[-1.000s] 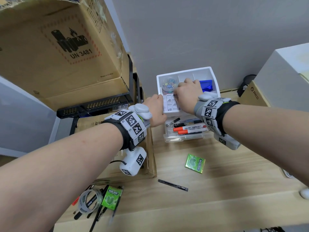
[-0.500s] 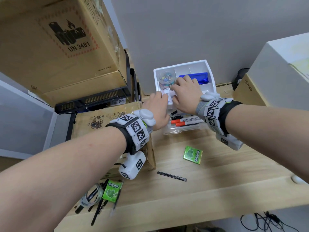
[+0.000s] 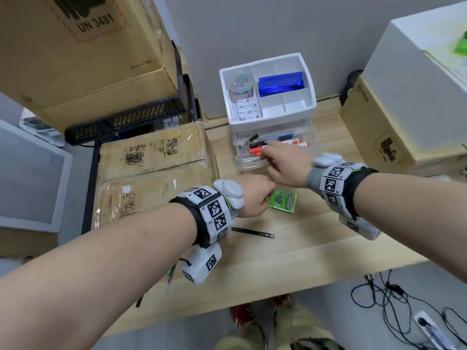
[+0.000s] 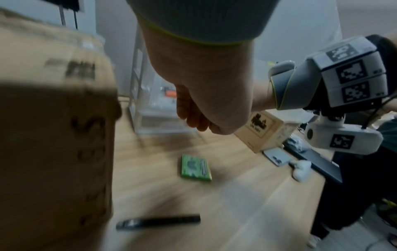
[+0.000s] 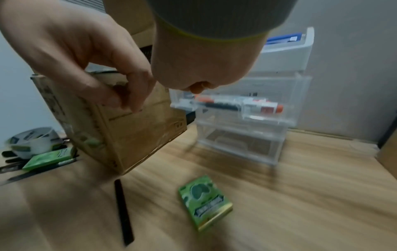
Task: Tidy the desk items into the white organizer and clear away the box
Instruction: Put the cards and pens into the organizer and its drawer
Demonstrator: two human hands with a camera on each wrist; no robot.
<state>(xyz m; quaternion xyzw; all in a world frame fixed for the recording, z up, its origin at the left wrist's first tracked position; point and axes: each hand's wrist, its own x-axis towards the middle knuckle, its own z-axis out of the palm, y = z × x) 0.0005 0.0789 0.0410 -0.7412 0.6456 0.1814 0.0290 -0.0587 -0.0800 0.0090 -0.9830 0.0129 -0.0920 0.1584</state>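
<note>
Hands hover empty and loosely curled, left hand (image 3: 255, 195) and right hand (image 3: 283, 165), above the flat green gum packet (image 3: 282, 201) mid-desk, likely next for the white plastic organizer (image 3: 309, 79) at the desk's back edge.

Above the wooden surface (image 5: 279, 195), the left hand (image 5: 71, 51) hangs with fingers (image 5: 137, 95) loosely curled before a cardboard box (image 5: 128, 132), near a green gum pack (image 5: 205, 202) and black pen (image 5: 124, 214).
</note>
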